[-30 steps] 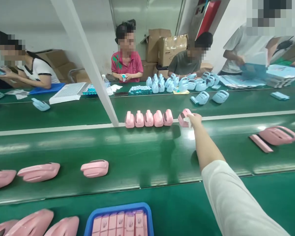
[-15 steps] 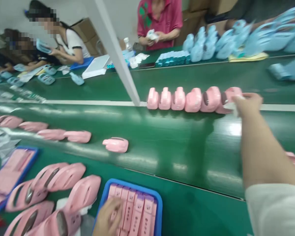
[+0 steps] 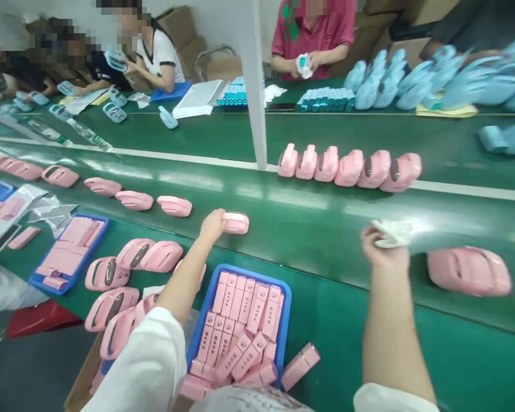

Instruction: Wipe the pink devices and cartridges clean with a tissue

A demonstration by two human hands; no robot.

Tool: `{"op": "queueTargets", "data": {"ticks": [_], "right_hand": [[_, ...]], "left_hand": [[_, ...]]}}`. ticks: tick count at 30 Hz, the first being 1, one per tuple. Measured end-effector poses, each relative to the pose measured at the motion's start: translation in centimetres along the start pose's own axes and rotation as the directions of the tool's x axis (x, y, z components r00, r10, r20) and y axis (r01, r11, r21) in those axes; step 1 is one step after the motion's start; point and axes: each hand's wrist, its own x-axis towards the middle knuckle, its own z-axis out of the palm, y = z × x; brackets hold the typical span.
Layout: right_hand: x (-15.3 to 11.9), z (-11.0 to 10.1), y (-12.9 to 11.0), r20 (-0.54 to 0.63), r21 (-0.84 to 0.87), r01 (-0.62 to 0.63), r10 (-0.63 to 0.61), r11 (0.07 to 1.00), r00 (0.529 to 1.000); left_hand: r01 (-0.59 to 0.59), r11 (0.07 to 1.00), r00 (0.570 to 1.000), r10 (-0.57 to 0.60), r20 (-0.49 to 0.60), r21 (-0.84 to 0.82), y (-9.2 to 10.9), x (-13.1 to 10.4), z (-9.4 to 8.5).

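Holds, with the left hand [image 3: 212, 226], one end of a pink handled housing [image 3: 237, 224] at the near half of the green conveyor belt [image 3: 300, 229]; has that grip clamped on the end, with fingertips mostly hidden. Cannot tell whether resting on the belt or slightly raised. Clasps in the right hand [image 3: 380, 249] a crumpled pale cloth [image 3: 392, 233] over the belt, with the grip folded on it, left of and near a larger-looking pink housing [image 3: 467, 272] lying by the near edge. Faces, farther off, a row of six upright pink housings [image 3: 348, 169] side by side along the white strip [image 3: 476, 191], right of a white post [image 3: 255, 86]. Shows, on the near tabletop [image 3: 326, 332], a blue tray [image 3: 286, 320] packed with pink oblong blocks [image 3: 257, 309], some tilted on top, and a loose block [image 3: 301, 366] just beside its right wall. Shows also, left of the tray, a cluster of pink housings [image 3: 161, 256]; across the belt, light-blue housings [image 3: 390, 80] beside a person in a magenta shirt [image 3: 315, 34], with a small white-and-teal item [image 3: 303, 64] in hand.
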Motion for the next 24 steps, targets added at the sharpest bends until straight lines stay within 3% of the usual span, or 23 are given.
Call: {"op": "queueTargets", "data": {"ticks": [3,7,10,12,14,15,16,17,18,20,21,22,23,24], "right_hand": [[-6.1,-1.3,4.2,-0.039,0.053,-0.021,0.023,0.998,0.999],[-12.7,-4.0,6.1,0.151,0.017,-0.065,0.062,0.998,0.987],[-17.8,-6.2,5.7,0.308,-0.063,-0.013,0.032,0.998,0.951],[-21.1,-7.8,4.6,0.341,-0.137,0.072,-0.021,0.988,0.94],[-24.1,-9.6,2.6,0.305,-0.228,0.256,-0.18,0.94,0.935],[-25.4,-10.8,1.4,0.263,-0.294,0.388,-0.316,0.873,0.912],[-26.6,-12.0,0.0,0.218,-0.387,0.529,-0.483,0.755,0.848],[-27.7,-13.4,-1.5,0.183,-0.5,0.644,-0.656,0.579,0.732],[-28.6,-14.8,-2.8,0.179,-0.624,0.693,-0.797,0.361,0.577],[-29.7,-17.6,-4.8,0.263,-0.795,0.605,-0.924,-0.045,0.277],[-29.8,-18.8,-5.4,0.336,-0.825,0.532,-0.924,-0.193,0.186],[-29.8,-19.9,-5.5,0.412,-0.828,0.474,-0.899,-0.301,0.149],[-29.5,-20.9,-5.2,0.488,-0.814,0.44,-0.858,-0.38,0.162],[-29.1,-21.6,-4.7,0.558,-0.79,0.429,-0.804,-0.438,0.206]], "left_hand": [[-0.035,0.999,0.999,0.034,-0.031,-0.018,1.6,-2.3,-0.8],[-0.183,0.977,0.982,0.176,-0.069,-0.113,5.4,-6.7,-1.6],[-0.336,0.917,0.942,0.331,-0.058,-0.214,9.5,-10.0,-0.7],[-0.42,0.862,0.902,0.43,-0.032,-0.284,12.6,-11.8,0.6],[-0.485,0.8,0.855,0.519,0.002,-0.353,15.6,-13.3,2.4],[-0.508,0.77,0.83,0.557,0.019,-0.387,16.9,-13.9,3.3],[-0.523,0.742,0.807,0.589,0.035,-0.419,17.9,-14.3,4.3],[-0.531,0.718,0.788,0.614,0.05,-0.45,18.8,-14.7,5.1],[-0.53,0.7,0.773,0.631,0.065,-0.479,19.5,-14.9,5.9],[-0.506,0.681,0.764,0.639,0.092,-0.53,20.3,-15.2,7.2],[-0.482,0.679,0.769,0.631,0.104,-0.554,20.5,-15.2,7.8],[-0.452,0.682,0.781,0.614,0.113,-0.575,20.6,-15.2,8.2],[-0.413,0.689,0.801,0.586,0.123,-0.596,20.6,-15.2,8.6],[-0.365,0.699,0.826,0.548,0.133,-0.614,20.6,-15.3,8.9]]}}
